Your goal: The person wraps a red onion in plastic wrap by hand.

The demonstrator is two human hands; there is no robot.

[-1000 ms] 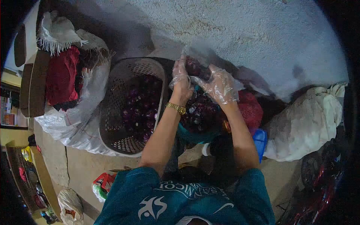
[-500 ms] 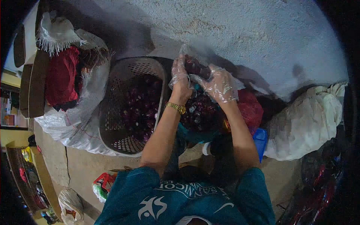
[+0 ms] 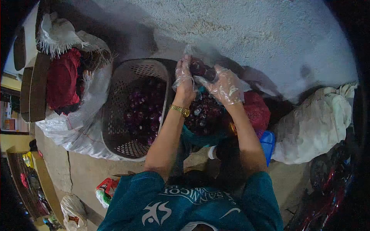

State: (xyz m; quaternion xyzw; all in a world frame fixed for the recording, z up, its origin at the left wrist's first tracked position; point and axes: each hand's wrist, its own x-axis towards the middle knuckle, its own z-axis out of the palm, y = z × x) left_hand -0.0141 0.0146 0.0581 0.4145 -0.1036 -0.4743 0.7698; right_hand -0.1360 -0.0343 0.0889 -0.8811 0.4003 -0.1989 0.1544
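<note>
**Dark red bulb between our gloved hands, above the teal container**

Clear, crinkled plastic covers both our hands. Our left hand (image 3: 185, 79) lies against the left side of the dark red bulb (image 3: 197, 66), its visible fingers straight, upright and pressed together; we cannot tell where its thumb sits. Our right hand (image 3: 227, 86) is bent at the bulb's right, thumb spread from the fingers and pointing left, with something dark in the gap. Whether its fingertips pinch anything, we cannot tell.

Below our hands, glossy dark red pieces (image 3: 206, 117) fill the teal container (image 3: 196, 139), whose lower edge shows near our legs. Left of it, the grey basket (image 3: 106, 127) holds purple-red bulbs (image 3: 144, 106), heaped toward its right edge, while the perforated floor shows at its lower left corner. Our left wrist wears a gold watch (image 3: 180, 110).

A red mesh sack (image 3: 255, 113) sits just beside the container's right edge, a blue object (image 3: 267, 148) near its lower right. Farther right slumps a whitish sack (image 3: 314, 127); beyond the basket's left edge, red cloth (image 3: 63, 81) tops another sack (image 3: 90, 109).
</note>
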